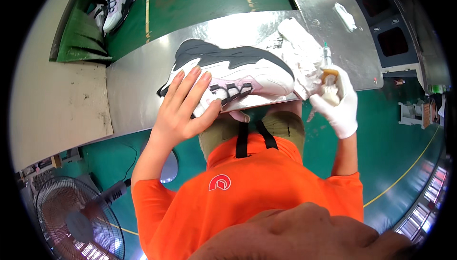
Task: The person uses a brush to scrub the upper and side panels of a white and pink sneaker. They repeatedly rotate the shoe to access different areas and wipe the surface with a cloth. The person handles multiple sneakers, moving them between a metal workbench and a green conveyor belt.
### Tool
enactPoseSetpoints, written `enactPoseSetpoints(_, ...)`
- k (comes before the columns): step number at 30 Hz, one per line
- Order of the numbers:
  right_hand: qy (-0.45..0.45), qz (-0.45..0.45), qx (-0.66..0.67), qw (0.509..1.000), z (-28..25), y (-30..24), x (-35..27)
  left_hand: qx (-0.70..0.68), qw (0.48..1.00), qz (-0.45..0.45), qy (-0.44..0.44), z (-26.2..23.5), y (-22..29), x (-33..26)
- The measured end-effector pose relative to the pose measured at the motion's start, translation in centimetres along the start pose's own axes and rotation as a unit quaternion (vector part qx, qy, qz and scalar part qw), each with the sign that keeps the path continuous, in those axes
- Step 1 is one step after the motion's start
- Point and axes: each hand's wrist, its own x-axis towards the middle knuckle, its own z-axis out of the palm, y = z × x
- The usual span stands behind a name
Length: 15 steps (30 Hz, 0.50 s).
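Note:
A white sneaker (247, 72) with a dark grey sole and black laces lies on its side on a shiny metal table (138, 84). My bare left hand (183, 107) rests flat on its heel end, fingers spread over the upper. My right hand (338, 103), in a white glove, is closed around a small syringe-like applicator (327, 62) with a green tip and brownish fluid. It is held upright just right of the shoe's toe. A crumpled white cloth (300, 45) lies on the table between the toe and that hand.
Another white sneaker pair (114, 5) sits on a green conveyor at the upper left. A second metal surface (328, 3) with a white rag stretches to the upper right. A floor fan (76, 222) stands at the lower left on the green floor. Cardboard (62, 103) covers the left bench.

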Motion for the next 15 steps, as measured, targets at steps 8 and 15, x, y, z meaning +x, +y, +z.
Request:
enactPoseSetpoints(8, 0.068, -0.14, -0.381, 0.911, 1.4, 4.7, 1.8, -0.011, 0.999, 0.03, 0.015, 0.3, -0.3, 1.1)
enactPoseSetpoints(15, 0.08, -0.068, -0.376, 0.921, -2.3, 4.7, 5.8, -0.004, 0.999, 0.013, 0.029, 0.2, 0.1, 2.4)
